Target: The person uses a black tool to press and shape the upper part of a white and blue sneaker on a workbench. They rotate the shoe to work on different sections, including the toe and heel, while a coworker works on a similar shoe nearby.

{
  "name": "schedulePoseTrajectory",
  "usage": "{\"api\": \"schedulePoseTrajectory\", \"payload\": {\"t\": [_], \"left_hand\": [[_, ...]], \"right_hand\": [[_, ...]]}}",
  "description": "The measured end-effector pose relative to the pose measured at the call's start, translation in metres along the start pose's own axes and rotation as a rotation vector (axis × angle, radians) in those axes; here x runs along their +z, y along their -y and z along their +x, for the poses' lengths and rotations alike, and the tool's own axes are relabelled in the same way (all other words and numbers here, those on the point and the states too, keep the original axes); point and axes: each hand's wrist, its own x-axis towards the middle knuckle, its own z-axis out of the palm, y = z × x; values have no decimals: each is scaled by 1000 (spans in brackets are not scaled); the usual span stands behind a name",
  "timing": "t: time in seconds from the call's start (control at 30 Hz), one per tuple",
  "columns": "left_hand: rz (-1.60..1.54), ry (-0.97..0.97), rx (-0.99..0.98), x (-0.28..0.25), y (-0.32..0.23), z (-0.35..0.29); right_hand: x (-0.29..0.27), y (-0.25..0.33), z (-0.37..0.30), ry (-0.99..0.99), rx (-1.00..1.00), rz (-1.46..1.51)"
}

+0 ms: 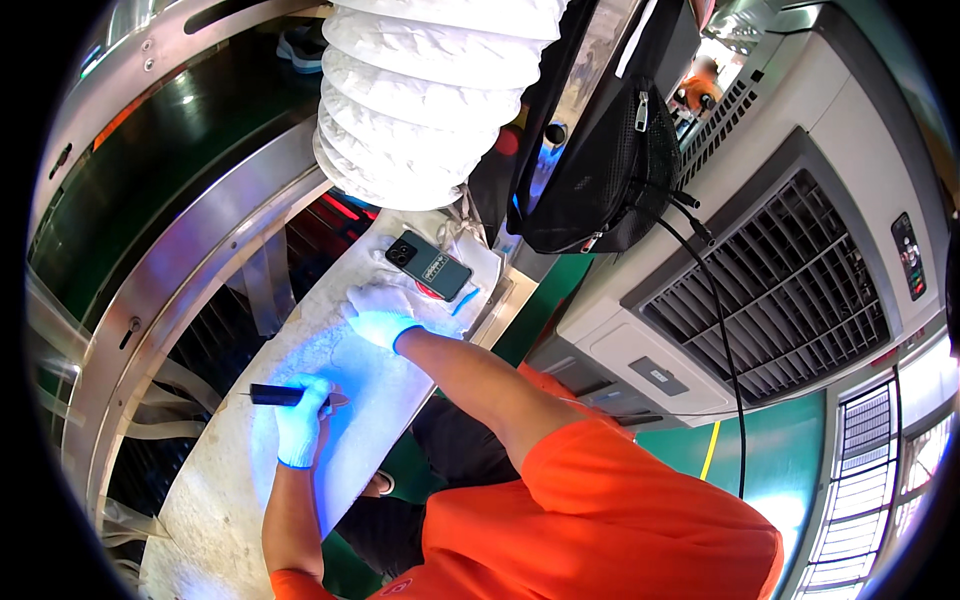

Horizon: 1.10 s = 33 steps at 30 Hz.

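Observation:
My left hand [302,420], in a white glove lit blue, is closed around a black-handled tool [275,395]. A thin point sticks out at the tool's left end, and a short flat piece shows past my fingers on the right. My right hand [378,314], also gloved, lies palm down on a long pale worktop [215,490], fingers reaching left with nothing visible in them. Glare blurs its fingertips. Just beyond it a dark green phone [430,265] lies camera side up, partly over a red item. A small blue piece [464,301] sits beside the phone.
A white ribbed duct [425,95] hangs over the worktop's far end. Curved metal framing [190,270] runs along the left. A black bag [620,150] hangs at upper right, before a large grey air cooler [770,280] with a dangling black cable [722,330]. Another person [697,88] is far back.

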Motion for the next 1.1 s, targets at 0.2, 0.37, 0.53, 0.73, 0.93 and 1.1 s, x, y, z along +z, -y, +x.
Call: {"api": "schedulePoseTrajectory", "payload": {"t": [0.2,0.37,0.53,0.73,0.93,1.1], "left_hand": [[-5,-123,-38,19,-25,-7],[32,54,-7,4,-10,0],[-30,56,19,4,-2,3],[-12,50,27,1,-9,2],[-15,-27,52,-2,-10,2],[-4,-52,40,-10,-11,3]], "right_hand": [[5,1,1,-21,-10,-38],[5,2,0,-45,-22,-31],[5,-3,2,45,-12,-20],[-4,4,0,-11,18,-10],[-6,6,1,8,25,14],[-4,3,0,25,33,14]]}}
